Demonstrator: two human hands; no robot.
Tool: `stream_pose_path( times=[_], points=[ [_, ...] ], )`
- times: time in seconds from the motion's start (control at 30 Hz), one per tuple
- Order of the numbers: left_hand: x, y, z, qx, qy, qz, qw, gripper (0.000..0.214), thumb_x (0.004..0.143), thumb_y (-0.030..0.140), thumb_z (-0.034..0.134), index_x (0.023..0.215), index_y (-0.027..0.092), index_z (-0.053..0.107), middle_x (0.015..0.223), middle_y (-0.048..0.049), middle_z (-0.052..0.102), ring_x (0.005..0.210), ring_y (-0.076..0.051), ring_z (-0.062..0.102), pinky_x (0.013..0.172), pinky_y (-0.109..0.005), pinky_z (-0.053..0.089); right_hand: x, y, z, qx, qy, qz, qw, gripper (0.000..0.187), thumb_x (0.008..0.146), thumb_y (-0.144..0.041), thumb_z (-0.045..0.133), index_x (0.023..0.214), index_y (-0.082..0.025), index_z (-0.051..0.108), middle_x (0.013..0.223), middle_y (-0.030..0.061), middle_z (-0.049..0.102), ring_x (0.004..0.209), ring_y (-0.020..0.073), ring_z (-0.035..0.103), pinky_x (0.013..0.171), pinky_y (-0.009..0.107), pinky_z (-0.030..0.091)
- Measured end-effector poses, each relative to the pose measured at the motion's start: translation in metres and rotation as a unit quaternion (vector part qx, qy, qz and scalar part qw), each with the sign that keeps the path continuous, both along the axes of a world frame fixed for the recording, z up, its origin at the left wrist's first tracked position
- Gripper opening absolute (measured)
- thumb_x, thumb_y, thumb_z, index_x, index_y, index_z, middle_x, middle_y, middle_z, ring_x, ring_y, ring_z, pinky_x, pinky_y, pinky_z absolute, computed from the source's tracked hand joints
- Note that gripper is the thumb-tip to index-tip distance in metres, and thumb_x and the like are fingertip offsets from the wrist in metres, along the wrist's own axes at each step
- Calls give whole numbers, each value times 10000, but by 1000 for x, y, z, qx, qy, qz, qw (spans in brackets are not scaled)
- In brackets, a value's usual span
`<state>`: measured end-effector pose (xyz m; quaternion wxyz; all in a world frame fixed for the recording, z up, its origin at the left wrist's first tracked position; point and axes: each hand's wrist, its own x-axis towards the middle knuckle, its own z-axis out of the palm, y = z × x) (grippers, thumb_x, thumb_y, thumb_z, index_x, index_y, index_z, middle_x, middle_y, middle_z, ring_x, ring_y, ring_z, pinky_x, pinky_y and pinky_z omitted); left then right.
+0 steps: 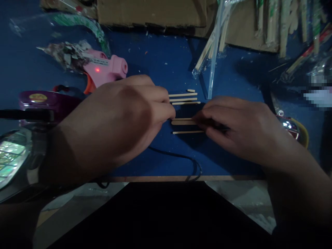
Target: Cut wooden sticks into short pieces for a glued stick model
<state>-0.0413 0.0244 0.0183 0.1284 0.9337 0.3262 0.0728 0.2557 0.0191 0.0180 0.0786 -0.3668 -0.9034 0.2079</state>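
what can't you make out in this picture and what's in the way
All in the head view:
Flat wooden stick: right end covered by the right hand.
Topmost long thin stick: left end hidden by the left hand.
Pink hot glue gun: lower handle hidden by the left hand.
Gold label: lettering too small.
Pale item near the right edge: blurred by pixelation.

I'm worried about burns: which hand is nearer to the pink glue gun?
Left. The left hand is right beside the pink glue gun, partly overlapping it in view; the right hand is well to its right, by the flat wooden stick.
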Motion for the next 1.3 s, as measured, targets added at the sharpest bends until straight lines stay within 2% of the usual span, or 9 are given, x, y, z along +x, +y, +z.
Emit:
stream_pose_path(
  times=[0.4, 0.5, 0.63, 0.7, 0.77, 0.83, 0.93, 1.17, 1.3],
  points=[
    [-2, -1, 0, -1, 11, 14, 1000, 373, 1153, 260, 439, 1060, 258, 800, 1167, -42, 788, 1091, -310, 743, 898, -529, 635, -1, 0, 2, -13, 7, 1, 1000, 254, 1077, -176, 594, 1189, -258, 806, 1224, 73, 828, 1073, 277, 808, 848, 390, 616],
    [-2, -3, 0, 10, 9, 19, 1000, 310, 1145, 249, 488, 1143, 234, 798, 1203, -58, 790, 1093, -331, 755, 879, -541, 629, -1, 0, 2, -12, 12, 1, 1000, 247, 1076, -178, 595, 1189, -240, 806, 1209, 79, 826, 1060, 276, 807, 838, 385, 609],
    [5, -11, 3, 34, 1, 16, 999, 295, 1129, 199, 522, 1258, 174, 786, 1270, -102, 787, 1049, -306, 753, 761, -446, 620, -1, 0, 2, -19, 17, -4, 1000, 220, 1077, -162, 599, 1152, -235, 793, 1161, 74, 811, 1029, 261, 801, 842, 373, 599],
    [10, -18, 4, 47, -6, 7, 999, 354, 1149, 218, 462, 1268, 152, 788, 1248, -115, 793, 1079, -297, 762, 814, -437, 664, -2, 0, 1, -25, 22, -9, 999, 200, 1072, -166, 614, 1127, -235, 793, 1133, 73, 805, 1006, 261, 796, 836, 377, 599],
    [16, -28, 3, 65, -15, -3, 998, 408, 1152, 213, 427, 1296, 109, 795, 1272, -148, 808, 1188, -340, 780, 954, -499, 702, -2, 0, 0, -30, 29, -9, 999, 201, 1076, -182, 618, 1135, -234, 803, 1141, 79, 807, 1011, 266, 796, 840, 381, 602],
    [21, -39, 0, 73, -11, -17, 997, 436, 1125, 166, 463, 1422, 29, 751, 1442, -226, 777, 1370, -405, 746, 1115, -566, 678, -3, 0, -1, -34, 32, -9, 999, 226, 1090, -195, 606, 1165, -236, 815, 1174, 86, 814, 1045, 272, 799, 864, 385, 607],
    [28, -54, -7, 69, 8, -30, 997, 518, 1116, 130, 494, 1560, -109, 611, 1641, -348, 613, 1575, -461, 599, 1296, -608, 565, -4, 0, 0, -42, 31, -8, 999, 249, 1099, -191, 593, 1180, -236, 825, 1193, 90, 822, 1079, 270, 802, 894, 388, 611],
    [37, -60, -14, 81, 37, -20, 996, 611, 1207, 300, 435, 1622, -139, 521, 1672, -377, 540, 1597, -461, 555, 1319, -604, 534, -5, 1, 1, -47, 36, -16, 998, 257, 1101, -199, 591, 1173, -239, 834, 1188, 93, 828, 1091, 276, 800, 912, 399, 615],
    [37, -58, -12, 112, 30, -17, 993, 542, 1189, 244, 488, 1554, -141, 595, 1621, -379, 594, 1546, -464, 608, 1285, -587, 573, -4, 1, 0, -50, 31, -20, 998, 265, 1089, -186, 589, 1174, -239, 834, 1194, 92, 826, 1079, 273, 799, 893, 391, 609]
  ],
)
